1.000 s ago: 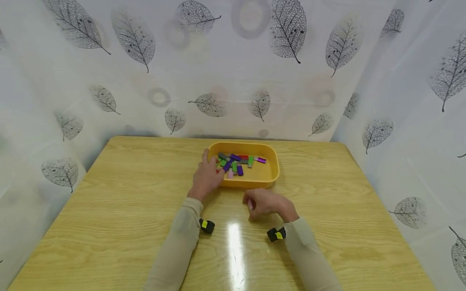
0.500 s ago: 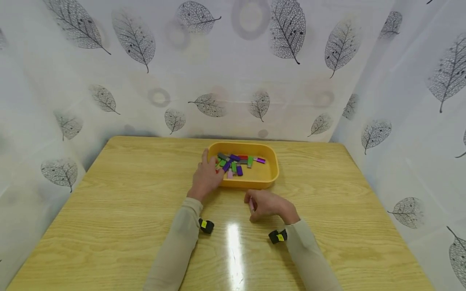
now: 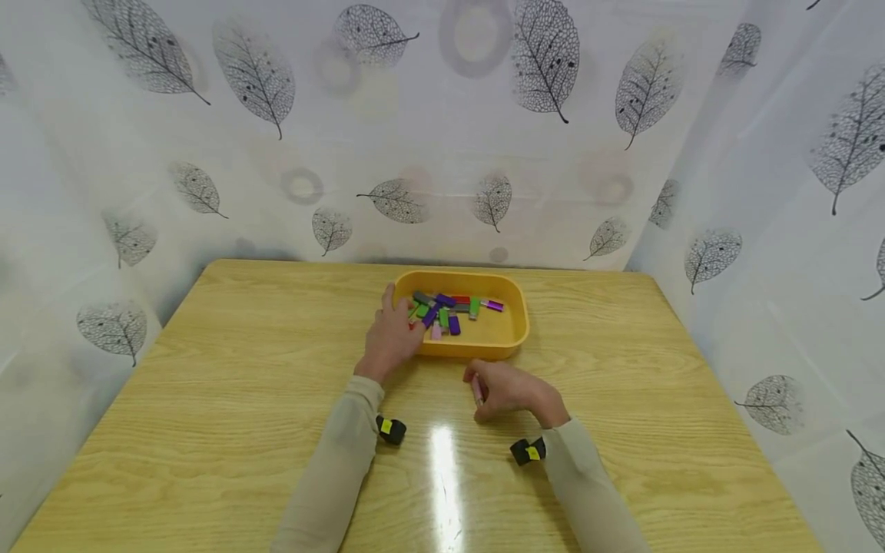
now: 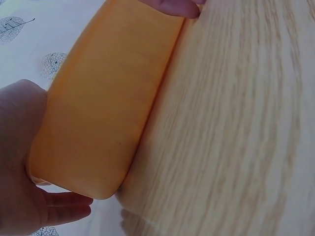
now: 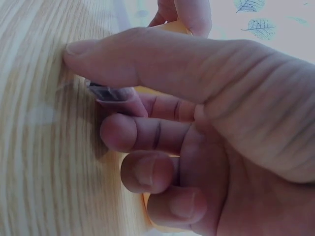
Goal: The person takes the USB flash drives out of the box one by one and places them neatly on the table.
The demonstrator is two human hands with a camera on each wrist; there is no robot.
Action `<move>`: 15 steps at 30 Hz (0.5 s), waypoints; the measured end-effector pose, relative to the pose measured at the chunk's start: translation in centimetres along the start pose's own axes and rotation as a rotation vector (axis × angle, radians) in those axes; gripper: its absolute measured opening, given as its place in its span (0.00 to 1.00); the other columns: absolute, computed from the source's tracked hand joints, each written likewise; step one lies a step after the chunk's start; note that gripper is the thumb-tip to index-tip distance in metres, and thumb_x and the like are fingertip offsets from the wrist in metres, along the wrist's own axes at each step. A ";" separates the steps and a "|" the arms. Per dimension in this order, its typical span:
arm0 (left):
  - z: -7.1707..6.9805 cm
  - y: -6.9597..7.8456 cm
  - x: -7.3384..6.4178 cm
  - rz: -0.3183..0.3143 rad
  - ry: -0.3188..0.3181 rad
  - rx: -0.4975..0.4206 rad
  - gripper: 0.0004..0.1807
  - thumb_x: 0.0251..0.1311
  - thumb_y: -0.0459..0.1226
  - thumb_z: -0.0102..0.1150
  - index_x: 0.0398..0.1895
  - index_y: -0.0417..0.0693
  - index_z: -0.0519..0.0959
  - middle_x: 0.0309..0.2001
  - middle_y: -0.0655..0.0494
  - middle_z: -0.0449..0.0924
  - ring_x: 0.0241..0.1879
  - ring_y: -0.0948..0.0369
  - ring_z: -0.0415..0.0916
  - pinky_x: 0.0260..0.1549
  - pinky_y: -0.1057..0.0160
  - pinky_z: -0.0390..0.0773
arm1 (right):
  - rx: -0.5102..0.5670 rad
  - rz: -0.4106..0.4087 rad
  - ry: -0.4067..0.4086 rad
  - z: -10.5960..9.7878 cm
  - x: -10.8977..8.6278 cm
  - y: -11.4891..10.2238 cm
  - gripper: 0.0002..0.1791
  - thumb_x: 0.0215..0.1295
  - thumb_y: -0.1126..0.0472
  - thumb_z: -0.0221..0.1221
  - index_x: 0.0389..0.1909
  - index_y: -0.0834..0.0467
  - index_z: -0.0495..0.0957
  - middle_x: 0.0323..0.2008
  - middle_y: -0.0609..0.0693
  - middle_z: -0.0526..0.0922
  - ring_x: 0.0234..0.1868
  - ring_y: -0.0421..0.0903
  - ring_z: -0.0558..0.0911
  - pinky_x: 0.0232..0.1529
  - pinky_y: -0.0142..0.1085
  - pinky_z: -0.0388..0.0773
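Leaf-printed curtain across the top and both sides of the head view; wood-grain table below it. Left of centre: left hand clamped on the left end of a yellow tray, as the left wrist view also shows; black wrist box just below, beside the sleeve.

Tray spans the centre, long axis left to right; loose small sticks inside, heaped toward its left half; purple stick lies aslant near the left thumb; green stick and bright purple stick farther right.

Below the tray's near wall, right of centre: held pink stick, outside the tray; right hand pinches it between thumb and fingers, the stick at that hand's left side. Key relation: stick's long axis runs steeply up the frame, crosswise to the tray's; metal end toward the thumb tip; tray just above; right hand the nearer, left hand well apart from the stick. Whether the stick touches the table, cannot tell.
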State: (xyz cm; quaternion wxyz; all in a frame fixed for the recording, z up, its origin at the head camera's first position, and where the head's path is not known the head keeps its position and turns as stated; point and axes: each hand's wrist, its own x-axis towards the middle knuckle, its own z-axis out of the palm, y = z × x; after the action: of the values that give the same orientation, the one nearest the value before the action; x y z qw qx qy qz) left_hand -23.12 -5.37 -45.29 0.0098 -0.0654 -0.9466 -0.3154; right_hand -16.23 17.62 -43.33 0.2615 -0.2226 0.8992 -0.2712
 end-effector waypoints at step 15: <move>-0.8 -0.6 0.3 -0.101 -0.010 -0.350 0.41 0.66 0.35 0.48 0.78 0.41 0.41 0.73 0.32 0.48 0.67 0.41 0.62 0.67 0.45 0.63 | -0.015 0.068 0.011 -0.4 -0.4 -0.2 0.32 0.50 0.61 0.74 0.55 0.56 0.70 0.32 0.48 0.76 0.32 0.44 0.74 0.34 0.37 0.72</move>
State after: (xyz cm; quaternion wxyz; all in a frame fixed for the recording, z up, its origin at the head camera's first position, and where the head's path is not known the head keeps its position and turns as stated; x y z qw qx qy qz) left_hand -23.50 -6.32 -44.99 -0.0221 -0.0202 -0.8794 -0.4751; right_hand -16.12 17.82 -42.84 0.2640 -0.1925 0.9097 -0.2565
